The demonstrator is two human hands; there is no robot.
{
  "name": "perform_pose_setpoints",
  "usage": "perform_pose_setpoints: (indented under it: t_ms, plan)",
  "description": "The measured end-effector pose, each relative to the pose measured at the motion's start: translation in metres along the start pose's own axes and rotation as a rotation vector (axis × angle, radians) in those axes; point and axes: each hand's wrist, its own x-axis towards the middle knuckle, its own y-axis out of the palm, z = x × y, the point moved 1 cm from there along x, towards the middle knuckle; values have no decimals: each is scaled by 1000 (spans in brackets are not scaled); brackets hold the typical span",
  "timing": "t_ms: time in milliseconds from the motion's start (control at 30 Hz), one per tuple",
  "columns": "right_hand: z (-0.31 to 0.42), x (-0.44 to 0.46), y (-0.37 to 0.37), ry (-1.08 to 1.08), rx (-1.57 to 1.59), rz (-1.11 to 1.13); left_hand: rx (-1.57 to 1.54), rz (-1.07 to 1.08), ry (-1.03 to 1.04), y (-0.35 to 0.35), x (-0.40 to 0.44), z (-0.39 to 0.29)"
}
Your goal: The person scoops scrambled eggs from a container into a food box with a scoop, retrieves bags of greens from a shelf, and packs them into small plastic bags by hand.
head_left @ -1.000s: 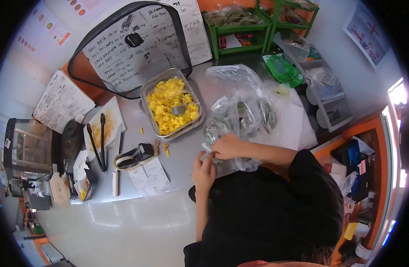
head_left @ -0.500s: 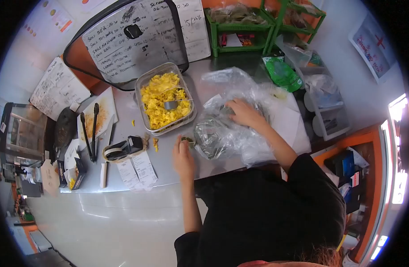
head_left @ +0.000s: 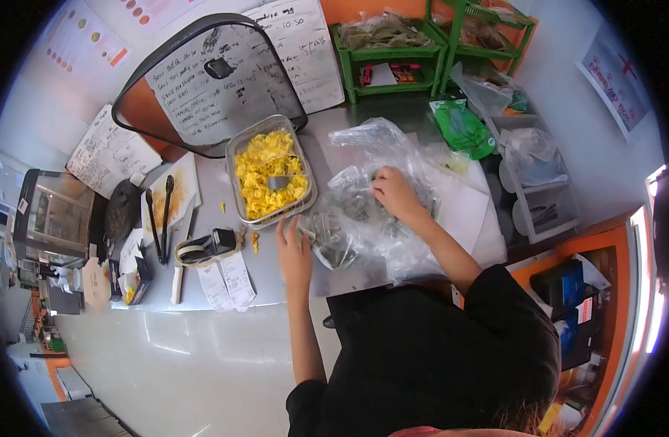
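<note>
My right hand (head_left: 396, 195) has its fingers curled together on a crumpled clear plastic bag (head_left: 371, 138), which is spread over the counter. Dark green contents (head_left: 338, 244) show through the plastic. To the left of the bag, my left hand (head_left: 295, 255) points away from me with its fingers somewhat apart and no object visible in them. Just beyond that hand stands a clear rectangular container (head_left: 313, 191) of yellow scrambled-egg-like food (head_left: 269, 171) with a grey piece lying on top.
On the left lie black tongs (head_left: 159, 218), a stained cutting board (head_left: 192, 171), a knife (head_left: 178, 282), a tape dispenser (head_left: 203, 247) and paper receipts (head_left: 229, 284). A green pouch (head_left: 462, 127) and an organizer bin (head_left: 549, 191) stand right. Green racks (head_left: 393, 91) rise behind.
My left hand has moved slightly away from me, and its fingers have spread. My right hand has curled its fingers more tightly on the plastic. The camera view has shifted a little.
</note>
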Motion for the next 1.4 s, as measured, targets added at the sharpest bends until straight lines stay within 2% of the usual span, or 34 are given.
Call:
perform_pose_setpoints:
  t_ms: [33,100,133,233,333,433,533,567,633,733,767,867,967,1067,1167,1267,1367,1400]
  plan:
    - [-2,-1,-8,21,77,-56,-90,10,-72,-5,-2,-7]
    - [1,-5,-39,356,475,95,-274,33,-218,-24,-9,-32]
    - [6,-8,-55,523,671,172,-320,81,-220,-28,-11,-44]
    - [29,-24,-91,545,1076,217,-465,198,-226,-31,-14,-79]
    - [47,-40,-108,545,1298,313,-663,218,-136,-27,9,-113]
    - [73,-51,-120,711,1386,391,-731,343,54,-19,15,-122]
    - [69,-61,-110,427,1132,457,-665,746,-150,-20,12,-114]
    - [66,-62,-108,253,959,366,-626,746,-201,-22,12,-113]
    - [66,-65,-109,280,974,419,-548,744,-307,-27,10,-111]
    - [76,-66,-97,347,1047,436,-135,49,61,-23,2,-103]
    - [81,-69,-91,379,1082,436,-158,-113,60,-28,2,-110]
    - [97,-73,-75,391,1101,533,-378,450,-229,-56,-15,-124]
    - [104,-74,-63,327,1011,593,-490,605,-339,-47,-26,-116]
    - [102,-72,-56,281,1009,645,-454,597,-279,-48,-34,-101]
    - [96,-75,-48,318,1088,705,-486,501,-268,-44,-45,-96]
    - [101,-74,-45,333,1112,745,-467,504,-303,-41,-52,-91]
    - [107,-73,-51,302,1018,766,-632,650,-499,-46,-50,-92]
    - [112,-71,-54,265,954,760,-598,641,-466,-46,-50,-92]
